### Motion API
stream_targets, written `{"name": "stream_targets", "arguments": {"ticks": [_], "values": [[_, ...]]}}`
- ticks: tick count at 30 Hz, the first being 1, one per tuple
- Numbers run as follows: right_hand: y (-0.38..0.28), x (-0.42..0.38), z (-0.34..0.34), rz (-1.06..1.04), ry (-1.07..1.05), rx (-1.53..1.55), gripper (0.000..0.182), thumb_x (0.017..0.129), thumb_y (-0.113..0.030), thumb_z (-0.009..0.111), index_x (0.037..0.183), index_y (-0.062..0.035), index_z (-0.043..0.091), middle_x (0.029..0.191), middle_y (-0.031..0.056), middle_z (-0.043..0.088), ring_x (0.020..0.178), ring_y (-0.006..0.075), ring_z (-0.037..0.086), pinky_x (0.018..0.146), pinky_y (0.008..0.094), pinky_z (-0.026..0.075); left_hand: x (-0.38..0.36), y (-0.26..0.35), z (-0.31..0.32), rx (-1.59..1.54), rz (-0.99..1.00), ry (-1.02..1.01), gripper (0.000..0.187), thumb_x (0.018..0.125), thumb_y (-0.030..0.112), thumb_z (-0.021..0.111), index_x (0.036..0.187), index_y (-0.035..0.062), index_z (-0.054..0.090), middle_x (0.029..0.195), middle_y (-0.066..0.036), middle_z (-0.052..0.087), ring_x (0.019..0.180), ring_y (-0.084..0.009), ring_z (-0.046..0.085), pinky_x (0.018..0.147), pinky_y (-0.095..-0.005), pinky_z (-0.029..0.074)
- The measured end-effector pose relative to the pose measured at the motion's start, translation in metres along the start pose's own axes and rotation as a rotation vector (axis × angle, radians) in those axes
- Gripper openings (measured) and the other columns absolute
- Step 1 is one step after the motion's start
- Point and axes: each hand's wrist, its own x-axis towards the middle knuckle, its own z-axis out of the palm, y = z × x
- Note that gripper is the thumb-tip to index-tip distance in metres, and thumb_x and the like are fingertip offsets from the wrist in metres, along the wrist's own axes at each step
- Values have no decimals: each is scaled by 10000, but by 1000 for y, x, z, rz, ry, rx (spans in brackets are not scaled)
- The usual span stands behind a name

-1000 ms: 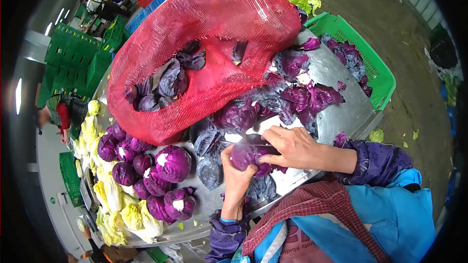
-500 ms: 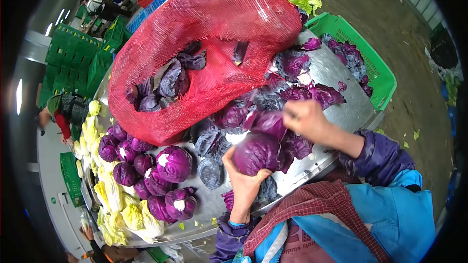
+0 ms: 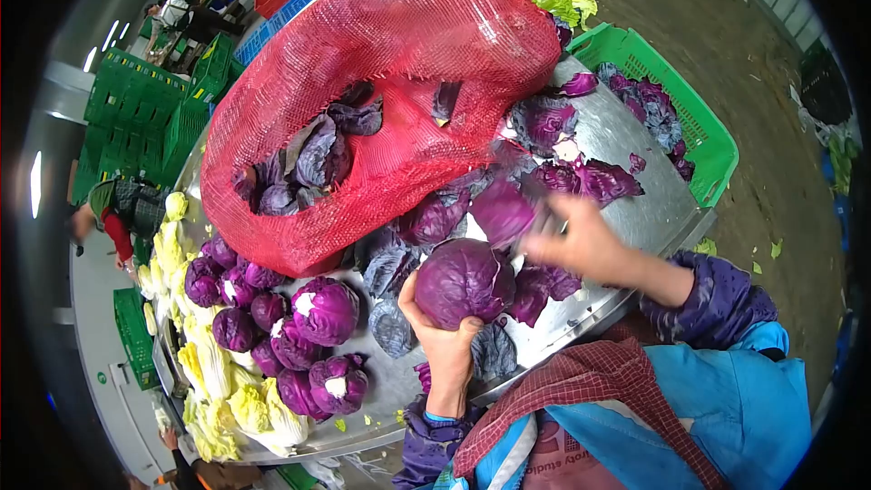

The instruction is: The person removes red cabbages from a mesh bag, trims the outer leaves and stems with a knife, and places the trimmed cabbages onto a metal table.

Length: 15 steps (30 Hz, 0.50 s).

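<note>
My left hand (image 3: 440, 336) cups a round red cabbage (image 3: 465, 283) from below and the left, thumb along its lower side. Just right of it, my right hand (image 3: 585, 240) is blurred by motion, its fingers apart. A blurred purple cabbage leaf (image 3: 504, 212) hangs beside those fingertips, apparently loose. Torn outer leaves (image 3: 606, 181) lie on the metal table beyond the hand. Left of my left hand sits a group of several trimmed red cabbages (image 3: 325, 311). A red mesh sack (image 3: 381, 45) with more cabbages inside lies open at the back.
Napa cabbages (image 3: 213, 363) line the table's left side. A green crate (image 3: 676, 109) holding purple leaves stands at the right edge. Stacked green crates (image 3: 132, 109) and a person in red sleeves (image 3: 118, 231) are beyond the left side. The metal table (image 3: 626, 245) has a raised edge near me.
My right hand has pulled a leaf away from the cabbage and opened. The leaf is now apart from the head. My left hand has shifted slightly left with the cabbage.
</note>
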Motion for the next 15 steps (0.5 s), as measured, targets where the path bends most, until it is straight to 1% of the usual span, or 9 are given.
{"name": "stream_targets", "arguments": {"ticks": [1, 3, 7, 9, 10, 11, 12, 13, 15], "values": [[-16, -9, 5, -68, -145, 9, 410, 691, -381, 774, 761, -16, 601, 642, 114, 625, 572, 219, 624, 548, 355, 490, 0, -1, 1, 56, 27, 20, 1088, 536, 500, 872, 1342, 63, 286, 1290, -106, 399, 1169, -221, 447, 986, -368, 400], [-21, -17, 21, -186, -157, -117, 351, 703, -320, 751, 745, -10, 593, 594, 149, 597, 536, 282, 623, 527, 378, 493, 0, -2, 4, 110, 52, 38, 1091, 535, 499, 873, 1344, 63, 285, 1301, -109, 391, 1177, -223, 440, 992, -370, 394], [-10, -15, 30, -234, -114, -159, 281, 704, -249, 714, 740, -2, 585, 568, 170, 575, 534, 332, 618, 527, 397, 495, -1, -1, 2, 164, 139, 84, 1080, 538, 488, 874, 1342, 63, 292, 1307, -108, 388, 1189, -230, 431, 1002, -381, 385], [0, -13, 28, -301, -41, -150, 178, 711, -123, 672, 766, 22, 584, 598, 120, 576, 499, 198, 584, 491, 327, 461, 1, -1, 0, 200, 173, 86, 1067, 547, 481, 872, 1340, 63, 293, 1295, -110, 404, 1191, -237, 435, 1003, -394, 387], [-3, -8, 16, -226, -36, -54, 152, 716, -100, 635, 771, 31, 584, 610, 118, 591, 512, 166, 580, 489, 311, 455, 2, -2, -1, -52, 41, 72, 1050, 554, 480, 867, 1334, 64, 301, 1275, -109, 424, 1188, -247, 443, 1012, -422, 387], [5, 2, 10, -258, 103, -74, 162, 755, -124, 637, 809, 25, 603, 624, 74, 607, 502, 111, 544, 461, 279, 424, 3, -2, -3, -302, -94, 57, 1032, 561, 479, 861, 1328, 64, 310, 1255, -109, 444, 1186, -256, 452, 1020, -449, 386], [7, 9, -7, 64, 81, 74, 203, 774, -155, 649, 873, 16, 605, 639, 56, 610, 498, 92, 526, 451, 264, 411, 2, -7, -15, -460, -260, 53, 1025, 569, 485, 844, 1348, 74, 319, 1289, -117, 452, 1217, -288, 445, 1042, -510, 370], [-3, 14, -21, 386, 57, 220, 248, 792, -186, 660, 938, 6, 606, 654, 38, 612, 495, 74, 509, 440, 249, 397, 3, -7, -18, -461, -257, 57, 1025, 569, 485, 844, 1348, 74, 319, 1289, -117, 452, 1217, -288, 445, 1042, -510, 370], [-7, 11, -16, 338, -4, 242, 320, 797, -222, 674, 1014, -7, 579, 698, 39, 617, 482, 57, 485, 426, 237, 383, 4, -8, -21, -839, -478, -32, 1049, 564, 496, 833, 1380, 93, 313, 1372, -123, 405, 1259, -307, 415, 1065, -534, 341]]}}
